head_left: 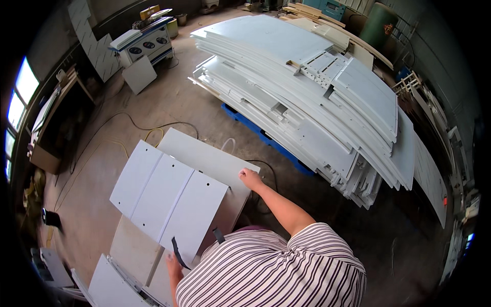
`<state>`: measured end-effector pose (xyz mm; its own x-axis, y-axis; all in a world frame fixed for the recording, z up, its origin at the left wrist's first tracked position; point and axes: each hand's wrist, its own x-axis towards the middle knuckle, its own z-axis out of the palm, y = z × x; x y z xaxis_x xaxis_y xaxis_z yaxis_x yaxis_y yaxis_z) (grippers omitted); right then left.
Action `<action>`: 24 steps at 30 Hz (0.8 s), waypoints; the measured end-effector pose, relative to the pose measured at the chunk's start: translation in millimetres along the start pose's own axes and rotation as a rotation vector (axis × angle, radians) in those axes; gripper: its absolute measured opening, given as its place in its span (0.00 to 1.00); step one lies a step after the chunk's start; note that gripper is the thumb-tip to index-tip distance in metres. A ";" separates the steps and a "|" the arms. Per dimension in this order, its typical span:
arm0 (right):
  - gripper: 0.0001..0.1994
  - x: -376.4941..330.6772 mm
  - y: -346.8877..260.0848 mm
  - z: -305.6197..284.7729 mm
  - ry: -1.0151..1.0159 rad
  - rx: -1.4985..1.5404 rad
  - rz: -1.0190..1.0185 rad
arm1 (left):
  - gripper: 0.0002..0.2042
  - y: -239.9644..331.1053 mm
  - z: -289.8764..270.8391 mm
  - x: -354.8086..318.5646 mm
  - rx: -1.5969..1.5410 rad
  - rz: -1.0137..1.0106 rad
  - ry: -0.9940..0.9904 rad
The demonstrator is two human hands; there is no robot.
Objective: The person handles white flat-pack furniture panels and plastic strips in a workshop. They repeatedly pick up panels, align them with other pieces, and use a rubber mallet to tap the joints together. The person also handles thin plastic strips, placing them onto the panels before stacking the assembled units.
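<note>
A white rectangular panel with two raised lengthwise strips and several dark holes lies in front of me. It rests partly over a larger pale board. My right hand is closed above the right corner of that board, apart from the panel; whatever its fingers may hold is hidden. Low in the picture, my left hand is beside the panel's near edge. Its fingers are partly hidden and blurred, so a grip cannot be made out. A dark strap hangs close to it.
To the right, a tall stack of white panels sits on a blue pallet. More white panels stand at lower left. Black and yellow hoses cross the floor. A white cabinet is at the back left, a desk by the windows.
</note>
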<state>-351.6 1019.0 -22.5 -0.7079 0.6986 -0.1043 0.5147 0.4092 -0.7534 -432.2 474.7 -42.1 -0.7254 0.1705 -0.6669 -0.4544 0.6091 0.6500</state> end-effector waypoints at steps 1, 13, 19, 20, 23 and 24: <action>0.12 -3.2 2.1 -3.2 0.015 -0.020 -0.003 | 0.30 19.4 12.3 -14.7 -0.244 -0.005 -0.135; 0.15 -3.9 -25.9 56.4 -0.208 -0.104 -0.335 | 0.26 35.9 45.2 -19.7 -0.160 0.064 0.077; 0.13 -2.6 -42.9 57.8 -0.201 -0.136 -0.328 | 0.26 -43.5 42.9 46.2 -0.330 -0.021 0.071; 0.13 -1.5 -39.5 58.2 -0.198 -0.146 -0.344 | 0.25 -9.3 52.0 25.0 -0.325 -0.073 0.091; 0.11 9.5 -28.2 70.0 -0.262 -0.316 -0.592 | 0.21 0.0 53.4 6.6 -0.565 0.041 -0.097; 0.12 7.1 -23.4 74.4 -0.192 -0.087 -0.534 | 0.20 20.6 56.1 -7.5 -0.513 -0.012 -0.092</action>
<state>-404.7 970.7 -53.9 -0.9516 0.2660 0.1537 0.0940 0.7284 -0.6787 -407.1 529.4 -44.1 -0.6808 0.2472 -0.6895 -0.6739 0.1577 0.7218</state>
